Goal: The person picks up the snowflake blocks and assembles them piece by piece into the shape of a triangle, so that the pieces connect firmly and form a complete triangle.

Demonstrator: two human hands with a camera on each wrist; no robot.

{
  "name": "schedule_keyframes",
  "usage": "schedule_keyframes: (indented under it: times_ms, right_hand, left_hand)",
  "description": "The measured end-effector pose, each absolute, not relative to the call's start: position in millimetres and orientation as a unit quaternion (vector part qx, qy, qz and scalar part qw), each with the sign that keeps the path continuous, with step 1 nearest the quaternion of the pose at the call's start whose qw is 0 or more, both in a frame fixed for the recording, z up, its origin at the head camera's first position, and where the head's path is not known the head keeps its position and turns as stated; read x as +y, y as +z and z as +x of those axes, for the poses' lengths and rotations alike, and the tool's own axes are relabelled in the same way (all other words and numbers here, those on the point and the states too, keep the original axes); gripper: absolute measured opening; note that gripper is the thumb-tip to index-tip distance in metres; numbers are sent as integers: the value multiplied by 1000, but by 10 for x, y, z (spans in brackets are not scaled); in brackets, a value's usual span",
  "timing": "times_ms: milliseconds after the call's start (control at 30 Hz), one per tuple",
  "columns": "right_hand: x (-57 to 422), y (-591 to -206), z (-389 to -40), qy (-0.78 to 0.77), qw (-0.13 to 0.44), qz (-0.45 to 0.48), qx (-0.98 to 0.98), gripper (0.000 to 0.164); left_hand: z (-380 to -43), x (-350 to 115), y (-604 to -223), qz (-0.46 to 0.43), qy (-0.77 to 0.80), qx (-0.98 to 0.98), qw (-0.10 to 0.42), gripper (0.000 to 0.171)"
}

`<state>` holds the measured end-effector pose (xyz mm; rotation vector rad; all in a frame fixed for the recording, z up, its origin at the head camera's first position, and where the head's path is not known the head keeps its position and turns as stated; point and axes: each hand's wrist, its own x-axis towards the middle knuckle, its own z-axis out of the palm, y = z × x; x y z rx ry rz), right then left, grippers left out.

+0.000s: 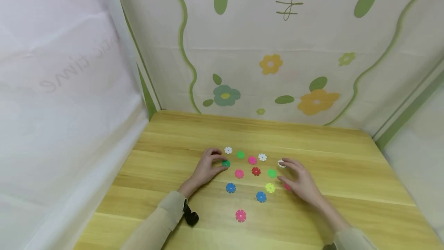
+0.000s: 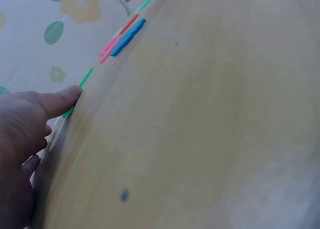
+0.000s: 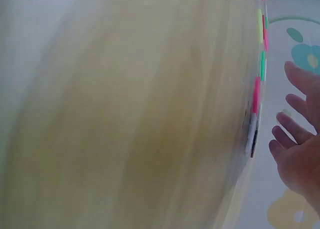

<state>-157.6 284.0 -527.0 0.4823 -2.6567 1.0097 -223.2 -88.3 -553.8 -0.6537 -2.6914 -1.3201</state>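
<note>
Flat, slotted plastic snowflake discs in several colours lie spread on the wooden table. My left hand is at the left side of the group, thumb and a finger bracketing a dark green disc at its edges. In the left wrist view the left hand has its thumb tip right at that green disc. My right hand hovers at the right side, thumb and fingers apart with nothing between them. It partly covers a white disc and a pink disc. The right wrist view shows the right hand with fingers spread.
Between the hands lie a red disc, a yellow disc, a light green disc and a blue disc. Another pink disc is nearest the front. A flower-printed cloth hangs behind the wooden table.
</note>
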Motion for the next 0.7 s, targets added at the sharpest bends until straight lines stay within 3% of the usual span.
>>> schedule_keyframes:
  times_ms: [300, 700]
  right_hand:
    - [2679, -5264, -1516, 333, 139, 220, -906, 54]
    - [2458, -5286, -1382, 314, 65, 279, -905, 61]
  left_hand:
    - [-2213, -872, -5532, -226, -433, -870, 59, 27]
    - [-2218, -872, -5575, -257, -405, -873, 85, 30]
